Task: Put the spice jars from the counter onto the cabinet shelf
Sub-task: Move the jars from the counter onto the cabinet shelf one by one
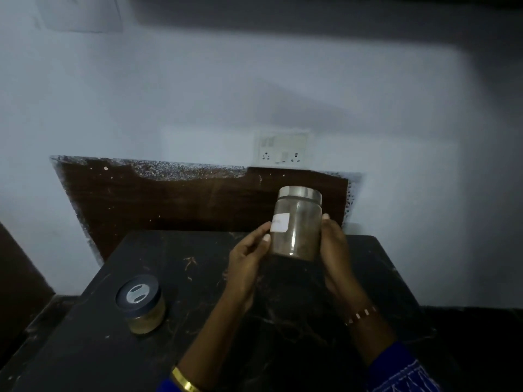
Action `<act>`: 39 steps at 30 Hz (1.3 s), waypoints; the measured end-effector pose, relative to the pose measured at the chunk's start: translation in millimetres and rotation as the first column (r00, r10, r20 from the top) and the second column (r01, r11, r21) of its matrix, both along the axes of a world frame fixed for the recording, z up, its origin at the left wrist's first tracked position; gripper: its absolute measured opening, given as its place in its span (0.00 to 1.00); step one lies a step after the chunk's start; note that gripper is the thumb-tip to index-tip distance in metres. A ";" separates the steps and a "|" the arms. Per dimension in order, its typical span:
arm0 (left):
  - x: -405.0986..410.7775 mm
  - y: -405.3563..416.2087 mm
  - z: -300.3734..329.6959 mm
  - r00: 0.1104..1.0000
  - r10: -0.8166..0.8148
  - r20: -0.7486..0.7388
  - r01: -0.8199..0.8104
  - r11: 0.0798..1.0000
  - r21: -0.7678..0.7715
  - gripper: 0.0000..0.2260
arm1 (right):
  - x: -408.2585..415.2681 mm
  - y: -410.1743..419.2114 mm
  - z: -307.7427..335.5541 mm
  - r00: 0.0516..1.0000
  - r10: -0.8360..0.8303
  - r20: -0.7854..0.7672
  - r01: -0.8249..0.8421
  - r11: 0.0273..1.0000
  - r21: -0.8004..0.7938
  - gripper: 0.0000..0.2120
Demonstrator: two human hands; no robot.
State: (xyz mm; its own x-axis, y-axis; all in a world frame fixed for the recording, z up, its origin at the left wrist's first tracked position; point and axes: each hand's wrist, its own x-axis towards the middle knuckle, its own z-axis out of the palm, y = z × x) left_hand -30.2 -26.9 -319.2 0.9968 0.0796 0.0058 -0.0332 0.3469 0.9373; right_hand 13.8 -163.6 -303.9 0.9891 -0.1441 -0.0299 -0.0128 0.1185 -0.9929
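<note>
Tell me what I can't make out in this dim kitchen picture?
Head view only:
- Writing on the tall jar's white label: blurred, too small.
- The cabinet shelf: out of frame.
- The tall jar's contents: brownish, but dim light hides what they are.
- The jar's sides, covered by the left hand and right hand.
- The small jar's contents, yellowish: too dim to identify.

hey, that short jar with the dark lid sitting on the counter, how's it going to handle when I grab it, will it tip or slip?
The short jar looks squat and wide, so it probably won't tip easily on the counter. Its clear wall looks smooth, likely glass or hard plastic, so possibly slippery and breakable. It seems mostly full of pale powder, so expect some weight.
</note>
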 end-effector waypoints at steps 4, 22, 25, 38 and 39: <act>4.2 -26.3 9.3 0.999 0.017 0.043 -0.019 0.998 0.053 0.20 | -4.4 -20.9 7.4 0.985 0.170 0.034 -0.172 0.982 0.076 0.11; 81.6 -125.9 154.1 0.896 0.011 0.445 -0.126 0.965 0.230 0.22 | 62.1 -125.8 160.6 0.863 0.212 0.459 -0.087 0.956 -0.279 0.21; 100.3 -148.5 196.1 0.833 0.063 0.550 -0.230 0.943 0.241 0.23 | 79.4 -148.2 204.4 0.820 0.193 0.539 -0.036 0.957 -0.288 0.23; 179.0 -237.9 365.6 0.573 0.043 0.819 -0.463 0.841 0.280 0.21 | 144.1 -226.9 376.1 0.647 0.055 0.761 0.201 0.950 -0.239 0.21; 186.9 -244.4 375.0 0.582 0.041 0.812 -0.460 0.841 0.287 0.22 | 150.9 -233.6 385.5 0.631 0.046 0.775 0.246 0.935 -0.256 0.21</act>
State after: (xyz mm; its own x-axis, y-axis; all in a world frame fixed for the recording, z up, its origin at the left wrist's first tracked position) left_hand 156.7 -271.3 55.8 0.5394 0.1050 0.8355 -0.8077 -0.2161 0.5486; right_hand 164.7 -397.3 81.5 0.6105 -0.0997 0.7857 0.7517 -0.2396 -0.6145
